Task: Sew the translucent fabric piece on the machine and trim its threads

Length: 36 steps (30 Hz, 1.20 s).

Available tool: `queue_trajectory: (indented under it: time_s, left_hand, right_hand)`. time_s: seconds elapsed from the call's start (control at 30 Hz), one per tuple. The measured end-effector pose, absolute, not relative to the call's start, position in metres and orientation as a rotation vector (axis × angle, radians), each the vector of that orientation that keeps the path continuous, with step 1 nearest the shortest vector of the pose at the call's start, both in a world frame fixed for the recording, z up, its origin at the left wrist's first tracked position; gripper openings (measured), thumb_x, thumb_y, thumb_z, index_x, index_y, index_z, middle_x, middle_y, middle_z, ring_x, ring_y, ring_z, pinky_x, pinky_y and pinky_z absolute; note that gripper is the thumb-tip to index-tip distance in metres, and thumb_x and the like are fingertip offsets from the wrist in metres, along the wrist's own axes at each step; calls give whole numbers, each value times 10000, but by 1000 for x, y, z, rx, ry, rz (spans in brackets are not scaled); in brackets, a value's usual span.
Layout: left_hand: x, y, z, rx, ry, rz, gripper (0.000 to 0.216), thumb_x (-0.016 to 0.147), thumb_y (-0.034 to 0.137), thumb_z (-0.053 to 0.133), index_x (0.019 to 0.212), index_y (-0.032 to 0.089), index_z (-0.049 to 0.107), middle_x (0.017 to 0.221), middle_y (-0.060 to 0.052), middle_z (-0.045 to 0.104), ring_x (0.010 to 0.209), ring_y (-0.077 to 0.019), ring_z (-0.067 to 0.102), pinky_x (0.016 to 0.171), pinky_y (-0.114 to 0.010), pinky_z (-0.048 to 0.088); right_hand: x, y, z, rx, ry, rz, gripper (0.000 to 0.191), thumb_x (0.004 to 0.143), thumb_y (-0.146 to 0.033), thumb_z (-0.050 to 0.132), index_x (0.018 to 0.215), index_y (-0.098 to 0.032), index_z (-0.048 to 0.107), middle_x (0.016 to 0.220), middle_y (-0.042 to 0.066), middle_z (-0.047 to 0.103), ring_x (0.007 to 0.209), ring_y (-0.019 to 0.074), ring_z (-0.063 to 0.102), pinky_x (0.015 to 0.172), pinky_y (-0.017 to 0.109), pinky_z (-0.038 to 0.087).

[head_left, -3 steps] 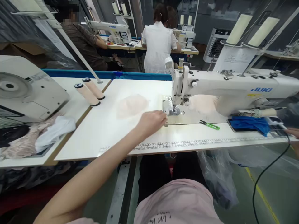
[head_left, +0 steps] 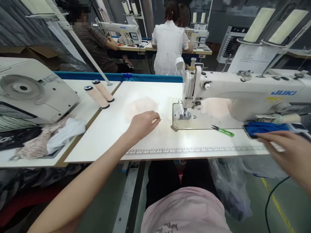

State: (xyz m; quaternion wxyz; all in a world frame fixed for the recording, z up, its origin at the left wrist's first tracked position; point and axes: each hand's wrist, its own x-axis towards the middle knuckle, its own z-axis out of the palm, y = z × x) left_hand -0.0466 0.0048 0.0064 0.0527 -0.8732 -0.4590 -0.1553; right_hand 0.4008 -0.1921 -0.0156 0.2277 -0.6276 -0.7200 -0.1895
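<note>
A seated worker's left hand (head_left: 143,124) sits palm-down low over the white surface (head_left: 150,142), its grip loosely curled and empty. A pale pink fabric piece (head_left: 142,105) lies flat just beside it at 12 o'clock. The right hand (head_left: 289,155) hovers at the surface's near edge, grip spread open and holding nothing, near a blue cloth (head_left: 263,127) at its 11 o'clock. Green snips (head_left: 223,131) lie between the hands, below the sewing machine (head_left: 243,87).
</note>
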Motion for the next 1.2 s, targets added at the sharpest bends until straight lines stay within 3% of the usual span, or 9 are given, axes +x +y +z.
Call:
queue_trajectory:
  time_s: [0.03,0.07,0.17,0.33,0.57,0.8,1.07,1.2]
  left_hand:
    - [-58,6,5,-2647,-1441,-451,304,929,303,373,902,178,650,925,-68,705,732,-191,653,525,-267,446]
    - [-67,6,1,-2651,-1465,-429,296,928,308,377,935,188,648,966,-65,702,773,-194,657,555,-274,470]
    - [-71,3,-16,-2703,-1437,-380,287,923,308,407,1059,188,629,1107,-78,669,981,-228,633,719,-330,527]
    - [-41,-8,-37,-2829,-1211,-380,277,917,246,439,1123,164,604,1194,-95,629,1082,-223,588,863,-362,513]
    - [-18,-8,-35,-2835,-1106,-497,249,928,210,402,923,147,643,994,-95,684,889,-224,639,728,-367,530]
    - [9,26,-52,-2777,-1186,-398,439,920,228,383,1306,49,488,1355,-166,531,1253,-293,487,997,-452,449]
    - [18,60,-50,-2939,-1118,-273,544,875,259,347,1377,62,422,1453,-136,422,1360,-259,366,1085,-432,364]
    - [22,83,-49,-3061,-1095,-221,589,836,274,394,1374,36,405,1427,-159,452,1363,-279,345,1101,-443,343]
  right_hand:
    - [371,-158,-5,-1677,-2143,-480,183,856,-302,626,1030,-280,676,1000,65,694,823,218,636,636,352,516]
    - [341,-130,3,-1485,-2257,-391,190,889,-229,566,1051,-248,664,984,66,702,857,218,642,698,361,532]
    - [257,-77,2,-1102,-2489,-207,312,897,-90,479,1169,-188,596,1138,61,677,1040,220,610,863,393,518]
    - [185,-31,-22,-802,-2661,-313,388,870,13,398,1176,-131,588,1266,76,613,1142,234,559,920,398,488]
    - [204,-5,-46,-916,-2715,-277,335,913,-50,427,1197,-130,586,1243,78,628,1103,213,582,946,387,474]
    - [225,-3,-54,-930,-2680,-214,308,930,-93,443,1172,-177,615,1287,62,598,1198,222,525,991,390,458]
    - [233,1,-52,-1037,-2693,-307,352,939,-95,415,1267,-99,542,1327,101,565,1264,227,487,1081,418,407]
    - [234,4,-51,-1086,-2679,-334,354,930,-64,394,1245,-65,555,1294,110,590,1246,235,504,1072,411,425]
